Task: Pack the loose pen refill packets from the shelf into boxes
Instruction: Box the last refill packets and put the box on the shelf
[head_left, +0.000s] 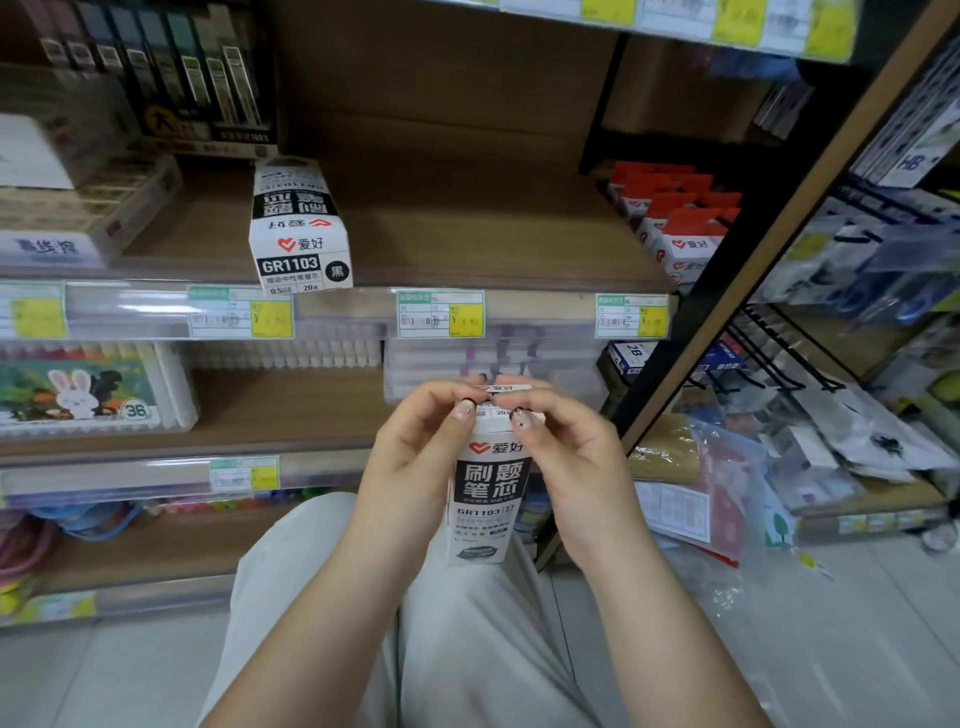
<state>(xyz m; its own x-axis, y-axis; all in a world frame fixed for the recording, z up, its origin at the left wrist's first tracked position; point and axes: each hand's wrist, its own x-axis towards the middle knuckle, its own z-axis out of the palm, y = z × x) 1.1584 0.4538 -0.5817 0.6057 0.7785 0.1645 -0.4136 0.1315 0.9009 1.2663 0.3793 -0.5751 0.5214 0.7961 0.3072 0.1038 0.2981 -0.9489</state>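
Held carton (488, 499): white-and-black, upright, gripped at its top by left hand (415, 452) and right hand (576, 457). Second carton (298, 228) (same GR1103 print): lying flat at shelf (467, 249) front edge.

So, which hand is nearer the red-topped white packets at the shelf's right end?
Right. The right hand pinches the top of the black-and-white cardboard box, below and left of the red-topped white packets; the left hand pinches the box's other side, farther left.
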